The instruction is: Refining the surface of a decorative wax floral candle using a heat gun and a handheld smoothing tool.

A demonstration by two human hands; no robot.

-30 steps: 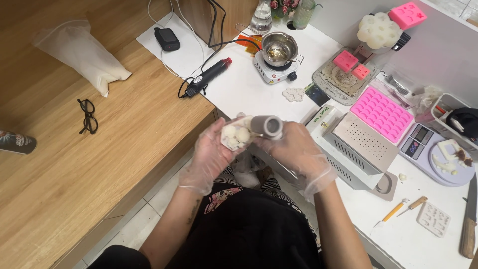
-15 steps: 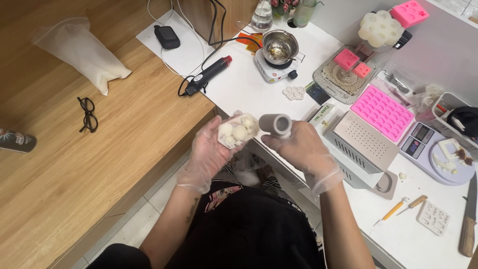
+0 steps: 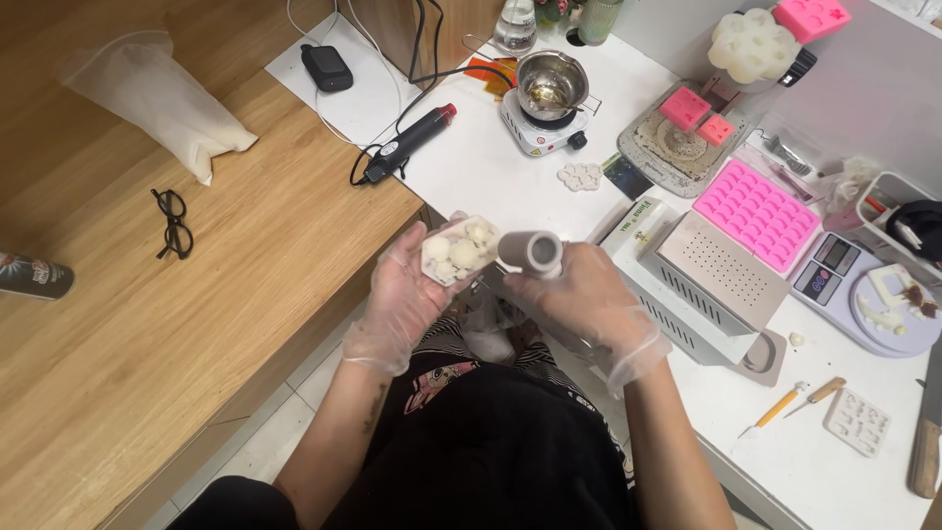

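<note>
Gloved left hand (image 3: 407, 294) fingers grasping white flower-shaped piece (image 3: 457, 250), right hand (image 3: 579, 294) fingers clasping grey cylinder (image 3: 531, 252), perhaps a mould

The grey cylinder (image 3: 531, 253) has drawn apart from the white mould (image 3: 455, 251).

I see a small clear packet of whitish lumps (image 3: 457, 251) lying tilted, its face turned up toward me. At its three o'clock, just beside it, sits a short grey cylinder (image 3: 531, 253), lying nearly on its side with the round end pointing toward five o'clock. Both hang above the lap, off the white table's edge.
</note>
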